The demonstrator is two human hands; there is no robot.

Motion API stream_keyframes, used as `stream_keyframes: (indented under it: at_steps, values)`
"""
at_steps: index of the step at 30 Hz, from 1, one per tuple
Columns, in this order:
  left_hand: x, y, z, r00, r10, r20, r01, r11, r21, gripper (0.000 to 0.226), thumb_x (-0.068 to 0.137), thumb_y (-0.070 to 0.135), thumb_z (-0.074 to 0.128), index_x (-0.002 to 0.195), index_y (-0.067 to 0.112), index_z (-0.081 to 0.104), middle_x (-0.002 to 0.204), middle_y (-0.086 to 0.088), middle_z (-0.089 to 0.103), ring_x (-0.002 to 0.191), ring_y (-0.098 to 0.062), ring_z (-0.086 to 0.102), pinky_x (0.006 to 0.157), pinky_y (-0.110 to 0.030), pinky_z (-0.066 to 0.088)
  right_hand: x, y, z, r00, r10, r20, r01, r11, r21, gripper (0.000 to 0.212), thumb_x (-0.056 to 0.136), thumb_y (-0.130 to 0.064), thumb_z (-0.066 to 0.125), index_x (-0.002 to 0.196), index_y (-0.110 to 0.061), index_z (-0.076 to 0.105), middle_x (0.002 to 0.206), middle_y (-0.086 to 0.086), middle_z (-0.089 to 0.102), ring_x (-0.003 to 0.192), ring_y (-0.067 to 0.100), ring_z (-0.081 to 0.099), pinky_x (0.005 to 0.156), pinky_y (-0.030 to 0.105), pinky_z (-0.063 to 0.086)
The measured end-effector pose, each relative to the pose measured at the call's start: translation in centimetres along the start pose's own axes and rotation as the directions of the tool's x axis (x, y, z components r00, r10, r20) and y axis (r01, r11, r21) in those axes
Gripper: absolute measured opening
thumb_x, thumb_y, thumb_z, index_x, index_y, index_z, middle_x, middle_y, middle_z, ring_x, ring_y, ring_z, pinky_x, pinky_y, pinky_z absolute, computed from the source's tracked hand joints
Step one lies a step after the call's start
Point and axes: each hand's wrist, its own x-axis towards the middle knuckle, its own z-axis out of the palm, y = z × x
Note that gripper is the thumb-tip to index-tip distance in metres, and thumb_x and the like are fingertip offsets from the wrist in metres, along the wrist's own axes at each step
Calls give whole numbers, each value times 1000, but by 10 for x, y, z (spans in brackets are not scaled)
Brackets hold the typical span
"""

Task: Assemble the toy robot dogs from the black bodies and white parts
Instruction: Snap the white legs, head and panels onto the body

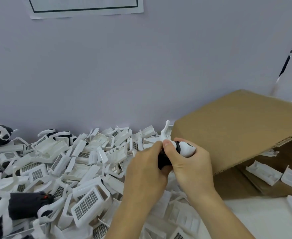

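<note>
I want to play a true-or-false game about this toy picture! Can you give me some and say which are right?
1. Both hands, left hand and right hand, hold one toy dog. True.
2. The cardboard box stands upright, closed. False: it lies tipped, open, with white parts inside.
3. White parts lie heaped on the left. True.
4. The toy in the hands is all black. False: black and white.
</note>
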Motion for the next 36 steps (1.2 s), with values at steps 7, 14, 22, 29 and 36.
stream_keyframes:
  at_steps: [7,14,22,29,36]
  values:
    - [1,1,0,997,81,-4,-81,997,9,22,87,10,69,90,27,56,68,18,53,62,-9,49,56,-27,38,-1,-4,-1,998,-39,-39,38,999,-12,9,76,-32,84,79,-27,77,75,-3,76,72,14,73,69,35,59]
    - [3,-4,-1,998,-8,-66,-1,991,-136,16,94,12,65,101,25,61,86,13,69,82,-8,65,71,-30,52,0,-6,-1,980,24,195,-49,991,122,88,57,-54,85,135,-24,55,111,-10,75,105,3,71,78,15,57]
    - [15,-3,-18,746,-656,112,371,270,-888,19,92,33,65,98,17,70,80,0,68,71,-14,67,67,-34,56,-1,0,-2,977,139,164,-128,989,-79,29,103,-33,54,130,-30,64,124,-15,68,120,5,62,108,41,48]
    - [16,-1,-22,700,-706,106,364,225,-904,41,85,30,77,115,8,58,65,1,64,53,-14,63,47,-25,49,-5,2,2,842,441,312,-404,897,-178,32,101,-20,47,87,-32,73,96,9,69,73,22,75,71,37,59]
    - [16,0,-24,842,-494,216,269,37,-962,42,74,36,68,101,4,71,78,-10,72,64,-21,71,56,-30,59,-4,3,0,801,291,523,-363,931,39,26,83,-26,58,103,-27,74,90,6,74,77,22,71,60,28,53]
